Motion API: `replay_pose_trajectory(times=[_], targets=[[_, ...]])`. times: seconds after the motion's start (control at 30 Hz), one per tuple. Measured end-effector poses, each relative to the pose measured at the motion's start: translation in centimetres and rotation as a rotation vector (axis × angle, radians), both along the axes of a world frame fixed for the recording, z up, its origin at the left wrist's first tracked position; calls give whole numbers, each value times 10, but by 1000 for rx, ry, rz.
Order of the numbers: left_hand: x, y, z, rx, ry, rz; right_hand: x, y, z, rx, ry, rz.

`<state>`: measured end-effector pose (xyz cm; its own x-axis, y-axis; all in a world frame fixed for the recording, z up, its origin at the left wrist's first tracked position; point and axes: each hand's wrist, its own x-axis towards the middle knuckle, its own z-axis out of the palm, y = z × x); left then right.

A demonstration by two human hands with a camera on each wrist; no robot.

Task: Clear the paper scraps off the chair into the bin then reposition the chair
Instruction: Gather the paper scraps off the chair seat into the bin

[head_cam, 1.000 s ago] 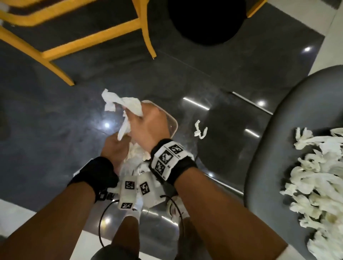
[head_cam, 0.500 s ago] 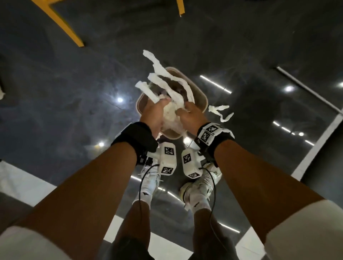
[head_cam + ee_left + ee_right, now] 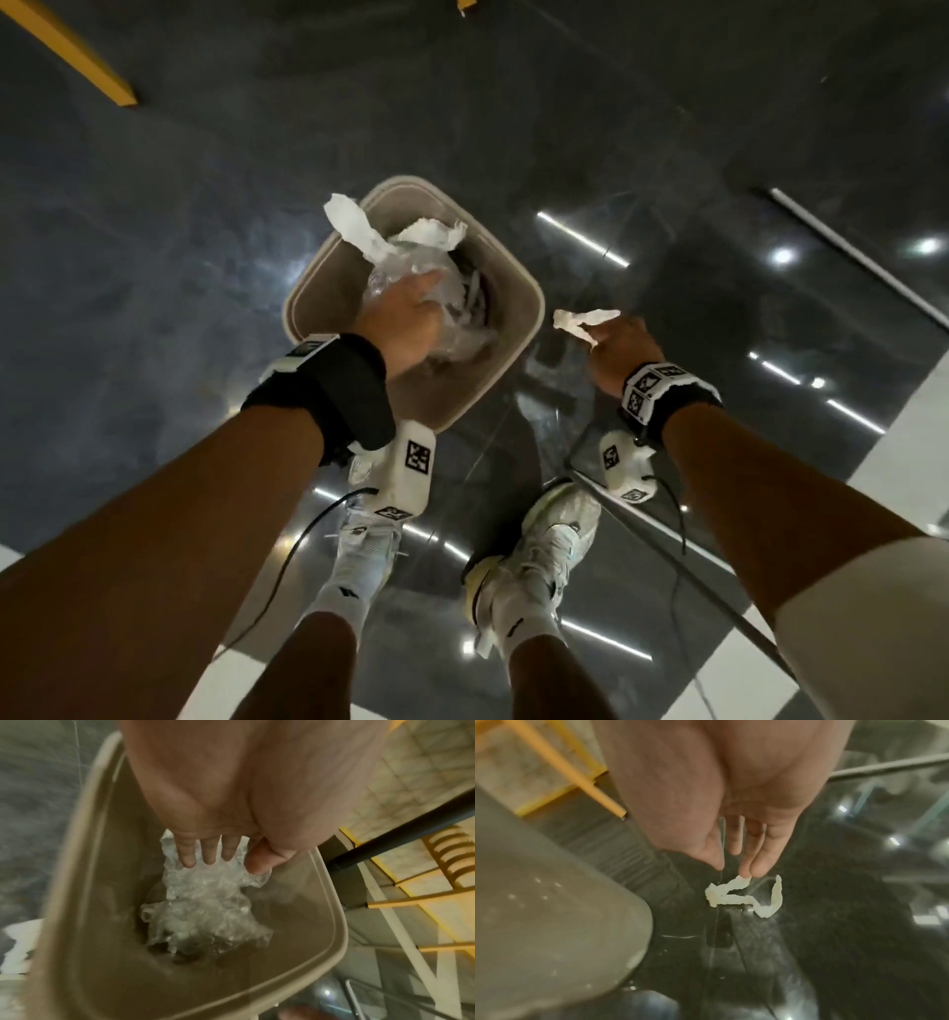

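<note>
Splitting since half a sec ago: head view, left hand (image 3: 405, 318) inside bin (image 3: 518, 288), right hand (image 3: 624, 344) off to its side. L wrist: fingers (image 3: 208, 854) spread on crumpled plastic (image 3: 205, 902). R wrist: fingertips (image 3: 757, 868) straight, touching dropped scrap (image 3: 741, 896) on floor (image 3: 847, 923); chair not visible.

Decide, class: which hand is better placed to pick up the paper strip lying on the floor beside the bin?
Probably the right hand: its fingertips hang just above the paper strip on the floor. The left hand is down inside the bin, on the crumpled plastic.
</note>
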<state>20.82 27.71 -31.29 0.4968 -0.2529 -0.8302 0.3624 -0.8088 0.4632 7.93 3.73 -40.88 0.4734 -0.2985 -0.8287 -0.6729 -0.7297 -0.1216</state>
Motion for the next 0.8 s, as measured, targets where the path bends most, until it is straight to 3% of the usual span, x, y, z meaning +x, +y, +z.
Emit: replay_pose_trajectory(times=[0.1, 0.23, 0.4, 0.5, 0.6, 0.7, 0.8], targets=[[4, 2, -10, 12, -62, 95, -1, -1, -31, 39, 53, 149], [1, 3, -10, 51, -90, -25, -5, 19, -55, 40, 201, 422], [-6, 11, 6, 66, -120, -59, -6, 31, -57, 50, 121, 128], [-6, 14, 24, 74, -119, 5, 1, 31, -19, 12, -34, -188], [-4, 18, 40, 88, -88, 64, 10, 31, 50, -35, -360, -316], [-4, 21, 56, 120, -60, 102, 23, 49, 132, 80, -814, -249], [-4, 24, 72, 127, -89, 165, 42, 89, 184, 213, -843, -53]])
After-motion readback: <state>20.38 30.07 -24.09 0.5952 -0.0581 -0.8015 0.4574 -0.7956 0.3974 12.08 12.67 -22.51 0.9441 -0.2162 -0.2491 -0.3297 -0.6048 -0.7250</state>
